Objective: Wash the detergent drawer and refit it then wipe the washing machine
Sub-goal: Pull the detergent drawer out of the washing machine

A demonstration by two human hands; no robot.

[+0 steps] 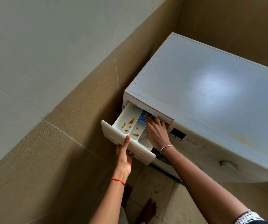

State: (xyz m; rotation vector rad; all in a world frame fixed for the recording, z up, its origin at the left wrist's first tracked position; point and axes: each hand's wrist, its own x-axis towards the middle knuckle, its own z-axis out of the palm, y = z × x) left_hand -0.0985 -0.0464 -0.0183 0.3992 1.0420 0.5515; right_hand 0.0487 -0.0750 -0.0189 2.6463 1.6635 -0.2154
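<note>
The white detergent drawer is pulled most of the way out of the white washing machine, and brown stains dot its compartments. My left hand grips the drawer's front panel from below, thumb on its top edge. My right hand reaches into the back of the drawer, with its fingers on and beside the blue insert. The fingertips are partly hidden under the machine's top edge.
The machine stands in a corner, between a beige tiled wall on the left and another behind it. Its control panel and a round knob face me. My bare feet stand on the tiled floor below.
</note>
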